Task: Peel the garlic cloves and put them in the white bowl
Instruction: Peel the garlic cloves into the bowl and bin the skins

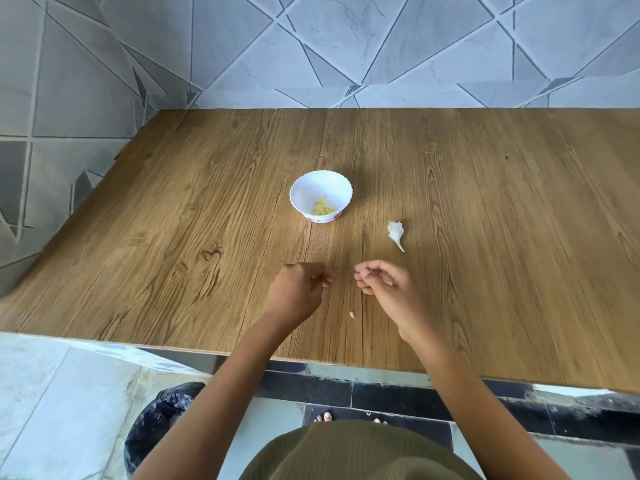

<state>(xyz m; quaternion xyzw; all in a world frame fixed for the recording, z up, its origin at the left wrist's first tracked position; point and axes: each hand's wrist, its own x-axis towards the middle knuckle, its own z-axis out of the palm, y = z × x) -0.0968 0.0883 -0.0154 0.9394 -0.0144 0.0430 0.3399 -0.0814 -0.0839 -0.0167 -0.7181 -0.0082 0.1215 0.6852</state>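
Note:
A white bowl (pixel 343 188) stands on the middle of the wooden table (pixel 173 237) and holds several peeled yellowish garlic cloves (pixel 323 207). My right hand (pixel 388 285) hovers in front of the bowl and pinches a small pale garlic clove (pixel 364 274) between thumb and fingertips. My left hand (pixel 298 294) is a short gap to its left, fingers curled toward the thumb; whether they hold a bit of skin is not visible. A white garlic remnant with papery skin and a stem (pixel 396 234) lies to the right of the bowl.
A small pale scrap (pixel 352 315) lies on the table between my wrists. Below the table's near edge stands a bin with a dark liner (pixel 159 420) on the left. Tiled walls close the back and left sides.

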